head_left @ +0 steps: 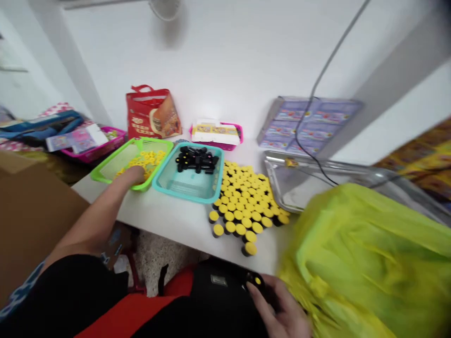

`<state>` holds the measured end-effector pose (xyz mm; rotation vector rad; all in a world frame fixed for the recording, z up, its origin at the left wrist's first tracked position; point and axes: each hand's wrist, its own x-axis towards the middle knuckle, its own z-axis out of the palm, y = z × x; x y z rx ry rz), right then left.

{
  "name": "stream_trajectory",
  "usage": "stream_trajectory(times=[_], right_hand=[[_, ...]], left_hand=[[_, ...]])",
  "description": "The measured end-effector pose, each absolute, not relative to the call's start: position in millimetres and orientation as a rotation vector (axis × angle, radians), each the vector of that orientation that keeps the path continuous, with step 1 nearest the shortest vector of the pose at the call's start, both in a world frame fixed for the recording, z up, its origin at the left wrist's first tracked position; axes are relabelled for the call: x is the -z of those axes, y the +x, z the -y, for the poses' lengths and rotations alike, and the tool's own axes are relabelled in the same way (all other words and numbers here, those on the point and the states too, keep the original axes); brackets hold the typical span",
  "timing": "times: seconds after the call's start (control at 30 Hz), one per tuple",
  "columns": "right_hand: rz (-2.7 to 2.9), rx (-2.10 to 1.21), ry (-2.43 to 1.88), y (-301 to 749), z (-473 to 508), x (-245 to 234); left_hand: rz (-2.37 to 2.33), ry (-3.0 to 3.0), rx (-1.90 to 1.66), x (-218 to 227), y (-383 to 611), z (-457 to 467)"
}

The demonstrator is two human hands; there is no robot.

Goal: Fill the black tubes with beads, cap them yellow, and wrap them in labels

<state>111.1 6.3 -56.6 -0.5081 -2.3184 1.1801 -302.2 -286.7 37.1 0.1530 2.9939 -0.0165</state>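
Note:
My left hand [136, 174] reaches into the light green basket [99, 174], at the small yellow pieces [150, 158] lying in it. Its fingers are hidden behind the hand, so I cannot make out whether they hold anything. Low in the view, close to my lap, my right hand [283, 307] is closed on a small black part [251, 278] with a yellow round spot at its end. A turquoise basket [188, 193] beside the green one contains several black parts [197, 159]. To its right, many short black cylinders with yellow tops [243, 199] stand packed together on the table.
A yellow-green plastic bag [369, 249] bulges at the right, near a metal tray [289, 195]. Purple boxes [306, 124], a pink basket [230, 146] and a red bag [146, 115] line the wall. A cable [326, 70] hangs down. Cardboard [31, 202] stands at the left.

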Motion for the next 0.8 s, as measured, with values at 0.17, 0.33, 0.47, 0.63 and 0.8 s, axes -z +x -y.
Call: stream_trajectory(times=[0.17, 0.33, 0.47, 0.63, 0.8], right_hand=[[2.318, -1.092, -0.400, 103, 1, 54], [2.429, -0.961, -0.331, 91, -3, 68], [2.567, -0.805, -0.246, 70, -5, 77], [2.661, -0.646, -0.258, 47, -1, 85], [2.579, -0.616, -0.252, 45, 2, 96]], left_hand=[[-2.922, 0.279, 0.052, -25, -318, 295], [-2.879, 0.272, -0.081, -21, -326, 299], [-3.021, 0.283, -0.261, -25, -322, 304], [-3.147, 0.302, -0.531, -29, -314, 308], [-3.168, 0.272, -0.750, -28, -312, 317]])
